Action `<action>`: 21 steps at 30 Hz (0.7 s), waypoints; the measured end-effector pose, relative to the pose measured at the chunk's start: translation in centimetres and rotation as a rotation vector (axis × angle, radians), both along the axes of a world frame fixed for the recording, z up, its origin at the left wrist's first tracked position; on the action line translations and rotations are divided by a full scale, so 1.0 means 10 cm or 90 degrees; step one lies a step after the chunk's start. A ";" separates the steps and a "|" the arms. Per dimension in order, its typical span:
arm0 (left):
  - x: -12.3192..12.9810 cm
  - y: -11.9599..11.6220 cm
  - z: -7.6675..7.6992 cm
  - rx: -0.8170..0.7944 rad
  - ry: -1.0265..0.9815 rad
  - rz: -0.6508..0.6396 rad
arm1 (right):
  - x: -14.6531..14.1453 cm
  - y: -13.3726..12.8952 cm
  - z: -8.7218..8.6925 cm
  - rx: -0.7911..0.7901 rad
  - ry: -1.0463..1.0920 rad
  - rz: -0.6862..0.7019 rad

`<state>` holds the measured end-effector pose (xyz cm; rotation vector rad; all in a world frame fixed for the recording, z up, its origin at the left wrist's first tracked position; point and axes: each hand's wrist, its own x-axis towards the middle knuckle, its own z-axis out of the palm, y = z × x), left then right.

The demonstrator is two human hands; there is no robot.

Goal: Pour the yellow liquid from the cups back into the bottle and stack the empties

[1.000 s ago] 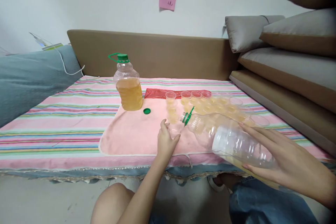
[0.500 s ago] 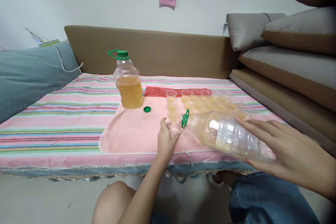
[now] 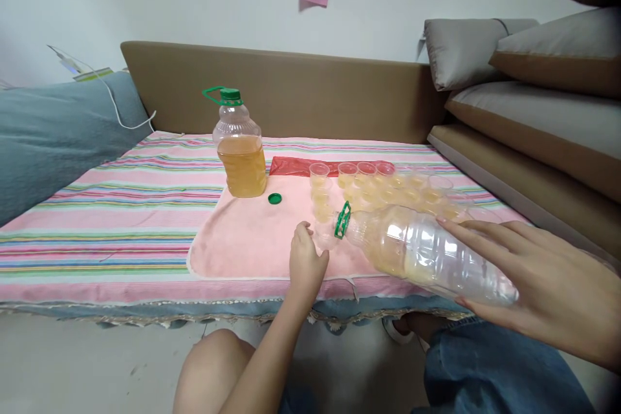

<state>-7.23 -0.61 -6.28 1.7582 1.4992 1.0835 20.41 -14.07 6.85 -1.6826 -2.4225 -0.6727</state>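
My right hand (image 3: 543, 278) grips a large clear plastic bottle (image 3: 427, 252) near its base. It lies tilted almost flat, its uncapped neck with a green ring pointing left, and a little pale yellow liquid inside. Below its mouth stands a clear plastic cup (image 3: 325, 237), faint against the pink cloth. My left hand (image 3: 306, 262) is at the cup's near left side, thumb and curled fingers apart; whether they touch it is hard to see. Several clear cups (image 3: 388, 191) of yellow liquid stand in rows behind the bottle, which partly hides them.
A capped bottle (image 3: 244, 165) of yellow liquid with a green handle stands at the back left. A loose green cap (image 3: 275, 198) lies on the pink cloth (image 3: 242, 239). Red plastic (image 3: 294, 167) lies behind the cups. Stacked cushions (image 3: 538, 103) rise at the right.
My left hand has drawn slightly left from the cup, its fingers more curled. The tilted bottle stays almost in place in my right hand. The view has shifted slightly.
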 end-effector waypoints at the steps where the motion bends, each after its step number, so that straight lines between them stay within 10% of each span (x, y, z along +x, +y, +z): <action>1: -0.02 -0.03 0.04 -0.018 0.015 0.004 | -0.01 0.00 0.01 0.005 -0.006 0.004; 10: 0.16 -0.37 0.17 -0.363 -0.357 -0.313 | -0.05 0.04 0.14 0.007 -0.055 0.012; 15: 0.32 -0.54 0.18 -0.525 -0.780 -0.331 | -0.06 0.07 0.20 0.015 -0.076 0.031; 21: 0.39 -0.50 0.09 -0.548 -0.896 -0.313 | -0.11 0.11 0.23 0.018 -0.095 0.013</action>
